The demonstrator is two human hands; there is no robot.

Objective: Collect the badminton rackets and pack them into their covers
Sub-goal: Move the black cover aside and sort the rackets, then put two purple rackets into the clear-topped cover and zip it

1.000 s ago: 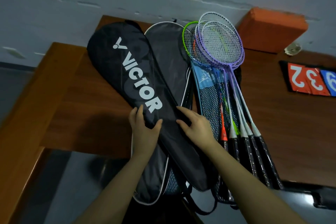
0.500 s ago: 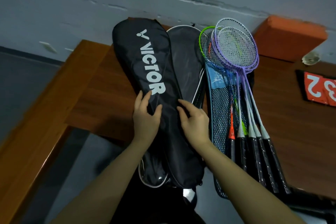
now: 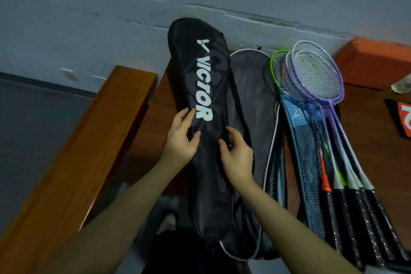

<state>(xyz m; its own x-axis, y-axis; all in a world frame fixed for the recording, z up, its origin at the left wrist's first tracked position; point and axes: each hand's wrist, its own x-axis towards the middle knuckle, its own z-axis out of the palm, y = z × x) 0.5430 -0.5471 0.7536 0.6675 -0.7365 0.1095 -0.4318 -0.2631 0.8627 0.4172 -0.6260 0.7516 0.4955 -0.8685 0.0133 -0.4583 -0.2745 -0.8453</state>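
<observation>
Black cover (image 3: 206, 131) with white letters lies at the surface's (image 3: 378, 131) left edge. Both hands hold it, left hand (image 3: 181, 140) and right hand (image 3: 238, 158) with fingers curled. Rackets (image 3: 320, 87) lie nearby.

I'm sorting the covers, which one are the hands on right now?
The black VICTOR cover. Both hands, left and right, grip its narrow middle. The grey cover with white piping lies beside it, and the blue mesh cover lies under the rackets.

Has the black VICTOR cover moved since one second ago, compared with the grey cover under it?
Yes. The black VICTOR cover has swung from a slant across the grey cover to lie nearly parallel along its left side.
</observation>
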